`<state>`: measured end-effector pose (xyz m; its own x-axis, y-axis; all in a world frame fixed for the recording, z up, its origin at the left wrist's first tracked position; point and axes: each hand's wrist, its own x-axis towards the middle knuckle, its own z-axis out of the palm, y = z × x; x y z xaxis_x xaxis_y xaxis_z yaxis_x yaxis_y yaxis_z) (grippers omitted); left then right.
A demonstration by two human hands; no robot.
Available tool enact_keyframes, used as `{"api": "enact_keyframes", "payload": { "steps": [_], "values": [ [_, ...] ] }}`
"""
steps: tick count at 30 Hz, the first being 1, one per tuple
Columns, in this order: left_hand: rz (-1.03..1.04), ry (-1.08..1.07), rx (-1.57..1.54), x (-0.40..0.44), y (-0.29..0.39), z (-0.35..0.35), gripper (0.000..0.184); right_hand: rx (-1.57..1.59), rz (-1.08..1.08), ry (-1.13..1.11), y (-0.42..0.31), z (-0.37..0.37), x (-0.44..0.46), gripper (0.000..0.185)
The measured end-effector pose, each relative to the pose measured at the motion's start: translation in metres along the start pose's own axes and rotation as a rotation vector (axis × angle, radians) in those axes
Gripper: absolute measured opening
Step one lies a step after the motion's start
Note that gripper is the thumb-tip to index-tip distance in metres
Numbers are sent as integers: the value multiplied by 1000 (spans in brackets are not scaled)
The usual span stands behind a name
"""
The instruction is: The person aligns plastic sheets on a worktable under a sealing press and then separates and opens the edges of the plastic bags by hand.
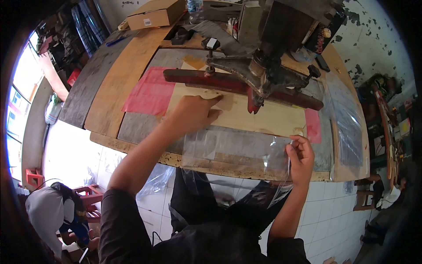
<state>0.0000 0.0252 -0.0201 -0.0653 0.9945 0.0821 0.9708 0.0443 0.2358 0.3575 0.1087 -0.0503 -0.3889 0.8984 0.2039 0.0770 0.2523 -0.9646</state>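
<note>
My right hand point(300, 157) pinches the upper right edge of a clear plastic sheet point(237, 152), which lies over the table's front edge and hangs down towards my lap. My left hand point(198, 112) is over the cream board point(246, 116), its index finger stretched out towards the bar and its thumb apart. Above the board stands a press with a long dark red bar point(237, 88). Pink sheets show at the board's left point(147, 92) and right point(313, 125) ends.
A cardboard box point(156, 14) and a bottle point(194, 9) stand at the back. Clear plastic sheets point(349, 127) lie at the table's right side. A person point(52, 215) is low at the left beside a red stool point(90, 198). Another person is partly visible at the far right.
</note>
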Motion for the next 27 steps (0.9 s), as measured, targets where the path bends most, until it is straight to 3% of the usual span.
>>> {"api": "enact_keyframes", "payload": {
  "steps": [8, 11, 15, 17, 20, 27],
  "values": [
    [-175, 124, 21, -3, 6, 10, 64, 1, 31, 9, -3, 3, -2, 26],
    [-239, 36, 72, -2, 11, 9, 62, 31, 13, 1, 0, 2, -3, 26],
    [-112, 76, 9, -4, 2, 12, 63, 38, -7, -10, -2, 1, -2, 26],
    [6, 206, 22, -2, -3, 16, 63, -27, 8, -11, -5, 1, -3, 26],
    [-134, 72, 32, -3, 11, 4, 62, 6, -1, -18, -3, 1, -3, 25],
    [-127, 135, 2, -9, 2, 10, 62, 6, -40, -25, 0, 1, -2, 26]
  ]
}}
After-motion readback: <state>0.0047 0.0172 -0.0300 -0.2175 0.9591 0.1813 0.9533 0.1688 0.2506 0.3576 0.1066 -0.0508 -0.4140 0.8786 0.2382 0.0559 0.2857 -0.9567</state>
